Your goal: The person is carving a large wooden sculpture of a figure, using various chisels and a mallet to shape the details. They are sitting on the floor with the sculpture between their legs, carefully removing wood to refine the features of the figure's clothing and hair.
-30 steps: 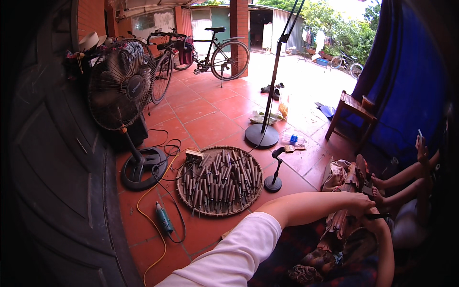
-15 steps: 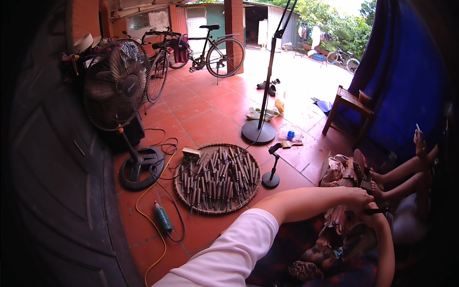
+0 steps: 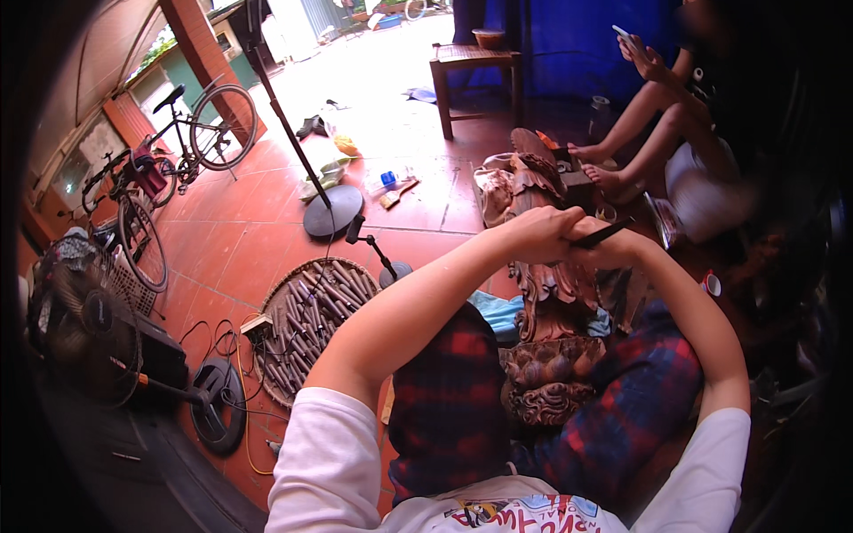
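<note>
— What is sitting at the centre of the frame?

— A tall brown carved wooden statue (image 3: 551, 355) is standing upright between the person's knees, its rounded lotus-like base resting against dark red-and-blue checked trousers (image 3: 444, 400). Its upper part is rising behind the two hands.

— And the hands?

— Both are meeting over the top of the carving. The left hand (image 3: 538, 233) is clenching around the handle end of a slim dark carving chisel (image 3: 597, 235), and the right hand (image 3: 613, 253) is wrapping the same tool just beside it, the two hands touching. The blade end is poking out to the right, past the knuckles.

— What is lying around them?

— On the red tiled floor (image 3: 231, 240), to the person's left, a round woven bamboo tray (image 3: 267, 311) is holding a heap of wooden-handled chisels. Just beyond it a small black desk-lamp stand (image 3: 382, 262) is sitting, and a tall black pole on a round base (image 3: 333, 211) is rising behind. A black pedestal fan (image 3: 89, 329) is standing at the far left, with two bicycles (image 3: 191, 133) parked near a brick pillar.

— Anyone else?

— Another person is sitting at upper right, bare feet (image 3: 604, 169) near the statue, a hand holding up a phone (image 3: 626, 37). A wooden stool (image 3: 475, 75) is standing before a blue curtain (image 3: 569, 35).
</note>
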A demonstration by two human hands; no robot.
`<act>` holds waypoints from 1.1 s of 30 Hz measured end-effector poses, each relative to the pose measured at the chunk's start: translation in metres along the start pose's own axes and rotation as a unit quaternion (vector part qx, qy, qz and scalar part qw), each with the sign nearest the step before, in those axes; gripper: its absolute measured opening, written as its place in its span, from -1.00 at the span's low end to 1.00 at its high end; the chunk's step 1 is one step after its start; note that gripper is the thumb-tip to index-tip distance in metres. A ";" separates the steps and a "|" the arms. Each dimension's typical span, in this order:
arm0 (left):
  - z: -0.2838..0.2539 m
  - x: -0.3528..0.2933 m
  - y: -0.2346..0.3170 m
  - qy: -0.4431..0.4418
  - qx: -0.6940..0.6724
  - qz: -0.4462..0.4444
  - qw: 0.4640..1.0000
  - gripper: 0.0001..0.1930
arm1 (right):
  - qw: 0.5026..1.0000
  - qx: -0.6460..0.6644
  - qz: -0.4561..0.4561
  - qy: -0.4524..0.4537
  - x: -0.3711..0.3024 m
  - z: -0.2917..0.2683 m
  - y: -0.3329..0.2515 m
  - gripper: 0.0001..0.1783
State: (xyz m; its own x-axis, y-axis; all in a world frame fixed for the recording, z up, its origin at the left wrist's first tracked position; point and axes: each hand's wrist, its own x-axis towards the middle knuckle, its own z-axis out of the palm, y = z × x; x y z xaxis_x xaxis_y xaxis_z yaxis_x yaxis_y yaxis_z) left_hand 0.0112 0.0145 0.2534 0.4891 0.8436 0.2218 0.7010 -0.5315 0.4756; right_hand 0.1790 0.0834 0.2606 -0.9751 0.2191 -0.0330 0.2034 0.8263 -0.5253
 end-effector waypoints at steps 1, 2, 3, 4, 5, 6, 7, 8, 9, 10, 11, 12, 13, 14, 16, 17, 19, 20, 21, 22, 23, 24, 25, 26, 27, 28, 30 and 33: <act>0.000 0.001 0.002 -0.001 -0.003 0.000 1.000 -0.63 | 1.000 0.007 0.020 -0.021 -0.001 -0.002 -0.002 -0.68; 0.000 0.003 0.001 -0.011 -0.006 -0.001 1.000 -0.62 | 1.000 0.003 0.015 -0.008 -0.003 -0.001 -0.005 -0.69; 0.002 0.005 -0.001 -0.019 -0.010 -0.003 1.000 -0.62 | 1.000 -0.002 0.010 0.003 -0.005 -0.001 -0.006 -0.69; 0.002 0.005 -0.003 -0.029 -0.011 -0.011 0.999 -0.61 | 1.000 -0.004 0.000 0.014 -0.004 -0.001 -0.006 -0.70; -0.001 0.004 0.000 -0.022 0.003 0.004 1.000 -0.60 | 1.000 -0.006 -0.014 0.019 -0.005 -0.003 -0.009 -0.71; -0.005 0.006 0.004 -0.014 0.017 0.020 1.000 -0.58 | 0.999 -0.009 -0.028 0.023 -0.009 -0.010 -0.012 -0.72; -0.011 0.006 0.007 -0.005 0.030 0.034 0.999 -0.56 | 0.999 -0.011 -0.043 0.027 -0.011 -0.015 -0.013 -0.73; -0.018 0.005 0.002 -0.001 0.046 0.056 0.997 -0.51 | 0.996 0.007 -0.069 0.063 -0.010 -0.015 -0.009 -0.74; -0.025 0.005 -0.004 0.002 0.061 0.079 0.995 -0.47 | 0.995 0.026 -0.056 0.078 -0.012 -0.023 -0.009 -0.75; -0.035 0.004 -0.007 -0.017 0.063 0.051 0.997 -0.44 | 0.990 0.044 -0.079 0.104 -0.009 -0.029 -0.002 -0.77; -0.043 0.007 -0.014 -0.029 0.090 0.046 0.994 -0.45 | 0.985 0.058 -0.098 0.130 -0.009 -0.036 0.008 -0.79; -0.048 0.011 -0.024 -0.041 0.100 0.042 0.993 -0.46 | 0.984 0.060 -0.091 0.144 -0.012 -0.046 0.013 -0.80; -0.058 0.011 -0.033 -0.055 0.116 0.029 0.991 -0.48 | 0.981 0.066 -0.093 0.160 -0.010 -0.056 0.014 -0.82; -0.060 0.016 -0.044 -0.067 0.126 0.016 0.990 -0.48 | 0.979 0.030 -0.104 0.175 -0.010 -0.066 0.022 -0.83; -0.061 0.030 -0.065 -0.099 0.141 -0.032 0.985 -0.49 | 0.978 0.038 -0.067 0.192 -0.009 -0.081 0.035 -0.82; -0.056 0.036 -0.080 -0.100 0.145 -0.028 0.984 -0.49 | 0.975 0.037 -0.072 0.206 -0.004 -0.086 0.047 -0.82; -0.044 0.038 -0.120 -0.102 0.159 -0.032 0.981 -0.48 | 0.974 0.094 -0.038 0.202 0.012 -0.092 0.064 -0.80; -0.032 0.043 -0.136 -0.094 0.162 -0.008 0.982 -0.48 | 0.971 0.127 -0.020 0.202 0.016 -0.091 0.073 -0.80; -0.020 0.046 -0.146 -0.113 0.192 -0.002 0.975 -0.47 | 0.966 0.160 -0.003 0.202 0.021 -0.091 0.084 -0.80; -0.008 0.043 -0.156 -0.125 0.210 -0.016 0.969 -0.46 | 0.966 0.173 -0.013 0.192 0.029 -0.088 0.095 -0.81; 0.012 0.042 -0.163 -0.134 0.223 -0.023 0.965 -0.44 | 0.963 0.184 -0.001 0.196 0.032 -0.082 0.109 -0.81; 0.027 0.039 -0.165 -0.161 0.228 -0.035 0.960 -0.39 | 0.960 0.196 0.009 0.198 0.036 -0.075 0.121 -0.82; 0.047 0.029 -0.168 -0.168 0.245 -0.027 0.954 -0.34 | 0.957 0.210 0.015 0.198 0.040 -0.065 0.133 -0.82; 0.067 0.021 -0.165 -0.190 0.221 -0.026 0.956 -0.28 | 0.937 0.276 0.022 0.212 0.040 -0.052 0.146 -0.80; 0.080 0.014 -0.148 -0.175 0.198 -0.030 0.964 -0.26 | 0.927 0.295 0.062 0.223 0.040 -0.037 0.158 -0.76; 0.088 0.010 -0.135 -0.170 0.125 0.019 0.977 -0.27 | 0.899 0.352 0.088 0.244 0.039 -0.021 0.168 -0.77; 0.108 0.000 -0.109 -0.204 -0.054 0.073 0.975 -0.29 | 0.847 0.432 0.140 0.276 0.033 0.006 0.181 -0.78; 0.112 -0.007 -0.089 -0.186 -0.281 0.026 0.941 -0.34 | 0.790 0.516 0.170 0.284 0.035 0.043 0.183 -0.77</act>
State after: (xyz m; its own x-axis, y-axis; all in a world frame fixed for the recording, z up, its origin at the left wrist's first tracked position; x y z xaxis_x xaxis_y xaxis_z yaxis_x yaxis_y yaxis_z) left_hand 0.0033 0.0469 0.1141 0.7361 0.6768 -0.0076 0.3380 -0.3579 0.8704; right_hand 0.1784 0.2199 0.1268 -0.6241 0.7764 -0.0884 -0.0210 -0.1297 -0.9913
